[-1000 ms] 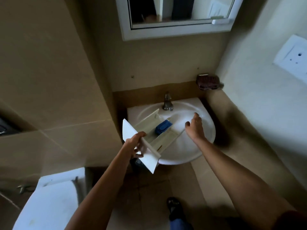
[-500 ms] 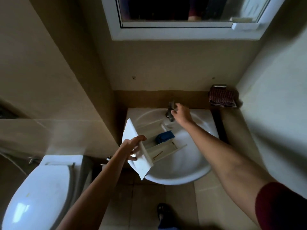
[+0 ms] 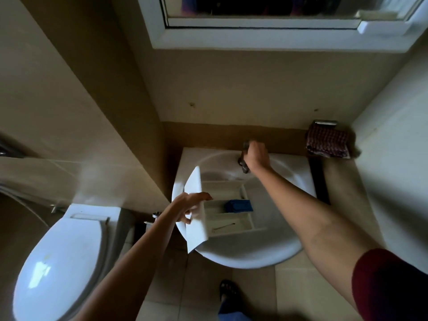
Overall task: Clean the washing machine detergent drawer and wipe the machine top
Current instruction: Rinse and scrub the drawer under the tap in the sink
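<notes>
Head view: you lean over a white sink (image 3: pixel 254 253), both arms stretched forward.
Left arm: your left hand (image 3: pixel 188 208) pinches the detergent drawer (image 3: pixel 231 218) by its white front panel.
Right arm: your right hand (image 3: pixel 257 156) curls round the tap (image 3: pixel 244 167) at the sink's back rim.
Drawer: it lies across the sink's left side, open compartments facing up.
Contents: a blue insert (image 3: pixel 238 205) sits in the middle compartment.

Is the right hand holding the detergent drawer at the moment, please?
No, the right hand grips the tap at the back of the sink, while the left hand holds the detergent drawer.
</notes>
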Demonstrator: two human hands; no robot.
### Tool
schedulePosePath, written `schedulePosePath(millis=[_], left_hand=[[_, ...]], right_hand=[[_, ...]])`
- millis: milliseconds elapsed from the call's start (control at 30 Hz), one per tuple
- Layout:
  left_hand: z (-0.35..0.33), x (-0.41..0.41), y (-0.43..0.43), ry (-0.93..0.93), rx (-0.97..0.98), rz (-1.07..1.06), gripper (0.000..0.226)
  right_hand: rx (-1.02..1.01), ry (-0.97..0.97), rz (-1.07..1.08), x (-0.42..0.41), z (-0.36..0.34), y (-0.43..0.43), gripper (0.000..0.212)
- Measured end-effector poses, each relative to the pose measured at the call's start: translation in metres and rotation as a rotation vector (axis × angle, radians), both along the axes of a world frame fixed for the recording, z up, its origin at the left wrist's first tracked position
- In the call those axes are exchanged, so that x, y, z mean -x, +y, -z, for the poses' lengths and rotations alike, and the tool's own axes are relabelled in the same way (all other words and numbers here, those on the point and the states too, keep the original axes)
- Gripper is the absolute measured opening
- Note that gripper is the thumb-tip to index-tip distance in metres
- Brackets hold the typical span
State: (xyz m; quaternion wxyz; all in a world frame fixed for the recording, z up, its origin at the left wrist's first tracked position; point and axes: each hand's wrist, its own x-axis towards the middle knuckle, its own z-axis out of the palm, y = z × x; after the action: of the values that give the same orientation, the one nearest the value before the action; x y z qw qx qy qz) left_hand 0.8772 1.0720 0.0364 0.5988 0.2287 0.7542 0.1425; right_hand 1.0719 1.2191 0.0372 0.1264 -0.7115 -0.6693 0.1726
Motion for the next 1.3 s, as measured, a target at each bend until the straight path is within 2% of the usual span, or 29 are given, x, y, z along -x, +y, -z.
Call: schedulePosePath(millis=[100,367,500,733,1100,1167,1233,1300], left_hand=[[0.002,-0.003,0.005,-0.006,0.024,0.012,0.078],[0.005,-0.012,0.027,-0.064,0.078,0.044,0.081],[0.008,-0.016,0.034,-0.046,0.111,0.075,0.079],[0.015,-0.025,0.046,-0.02,0.142,0.144,0.091],[0.024,-0.038,0.057,0.026,0.172,0.214,0.088],[0.026,-0.041,0.058,0.026,0.168,0.222,0.088],[0.029,-0.041,0.06,0.014,0.166,0.219,0.09],[0.032,-0.042,0.061,0.008,0.161,0.215,0.092]], right_hand=[[-0.026,0.068,-0.032,-0.01,0.003,0.003,0.035],[-0.107,0.208,-0.096,-0.027,0.005,0.008,0.026],[-0.128,0.235,-0.124,-0.032,0.005,0.008,0.028],[-0.118,0.263,-0.108,-0.037,0.005,0.013,0.028],[-0.113,0.357,-0.1,-0.044,0.013,0.017,0.028],[-0.118,0.501,-0.029,-0.044,0.017,0.007,0.028],[-0.173,0.655,0.155,-0.045,0.026,-0.01,0.029],[-0.199,0.716,0.359,-0.047,0.042,-0.028,0.019]])
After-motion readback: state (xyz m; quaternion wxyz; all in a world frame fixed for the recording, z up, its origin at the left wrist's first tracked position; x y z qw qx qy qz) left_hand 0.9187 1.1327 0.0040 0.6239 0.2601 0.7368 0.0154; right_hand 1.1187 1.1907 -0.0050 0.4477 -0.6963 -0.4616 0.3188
